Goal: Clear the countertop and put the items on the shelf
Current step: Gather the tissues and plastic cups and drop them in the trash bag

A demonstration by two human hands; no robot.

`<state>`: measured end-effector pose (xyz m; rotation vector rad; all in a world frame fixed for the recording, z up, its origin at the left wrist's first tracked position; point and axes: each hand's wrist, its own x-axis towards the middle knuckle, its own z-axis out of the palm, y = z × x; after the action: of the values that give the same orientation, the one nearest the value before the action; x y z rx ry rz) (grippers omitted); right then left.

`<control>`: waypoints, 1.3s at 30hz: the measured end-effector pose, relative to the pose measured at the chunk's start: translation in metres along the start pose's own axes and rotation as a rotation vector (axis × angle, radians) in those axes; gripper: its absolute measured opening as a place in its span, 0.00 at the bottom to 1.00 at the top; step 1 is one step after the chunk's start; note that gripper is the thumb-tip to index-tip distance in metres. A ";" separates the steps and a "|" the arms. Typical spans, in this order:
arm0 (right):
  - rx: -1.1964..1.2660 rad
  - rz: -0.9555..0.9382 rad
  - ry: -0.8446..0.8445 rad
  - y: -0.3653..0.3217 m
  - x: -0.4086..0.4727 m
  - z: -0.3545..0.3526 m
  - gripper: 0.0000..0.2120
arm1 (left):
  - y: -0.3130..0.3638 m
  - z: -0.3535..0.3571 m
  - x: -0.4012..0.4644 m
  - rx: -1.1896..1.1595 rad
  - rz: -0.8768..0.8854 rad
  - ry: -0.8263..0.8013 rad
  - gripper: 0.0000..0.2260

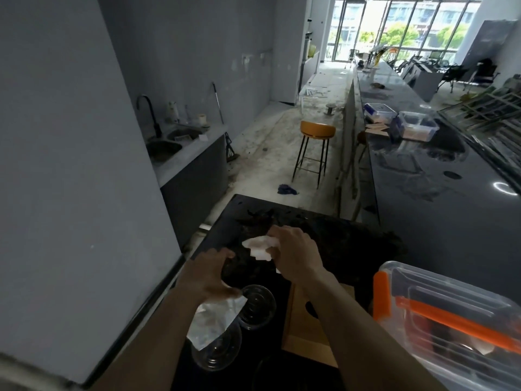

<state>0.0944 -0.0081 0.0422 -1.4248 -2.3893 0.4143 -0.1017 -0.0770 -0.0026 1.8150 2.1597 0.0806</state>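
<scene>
A black countertop [332, 238] lies below me with dirt smeared on it. My right hand [296, 249] is closed on a crumpled white tissue [260, 246] pressed against the counter. My left hand [208, 275] hovers over the counter's left edge and pinches a white paper scrap [214, 320] that hangs down. Under that scrap stand two clear plastic cups, one near my wrist [258, 306] and one lower [217, 351]. A flat cardboard piece [304, 328] with a dark hole lies under my right forearm.
A clear plastic box with orange clips [451, 320] stands at the lower right. A long dark counter [439, 176] runs along the right, carrying more clear boxes [414, 125]. An orange-topped stool [317, 149] stands in the aisle. A grey wall [70, 165] and sink [163, 148] are at the left.
</scene>
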 end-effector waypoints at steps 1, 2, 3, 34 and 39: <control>-0.011 -0.024 -0.006 -0.005 -0.001 0.004 0.09 | -0.003 0.003 -0.007 0.061 -0.045 -0.048 0.43; -0.013 -0.049 -0.012 -0.010 -0.003 0.007 0.10 | -0.005 0.006 -0.013 0.093 -0.084 -0.085 0.45; -0.005 -0.069 -0.019 -0.014 -0.004 0.012 0.10 | -0.006 0.010 -0.018 0.107 -0.115 -0.114 0.47; 0.588 0.448 -0.045 0.000 0.030 0.010 0.07 | 0.026 0.016 0.020 -1.116 -0.015 0.306 0.20; 0.437 0.464 -0.019 0.014 0.033 0.002 0.06 | 0.025 0.046 0.006 -0.268 0.058 -0.011 0.32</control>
<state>0.0898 0.0273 0.0387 -1.7383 -1.8019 0.9953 -0.0663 -0.0739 -0.0413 1.7181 1.9798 0.3552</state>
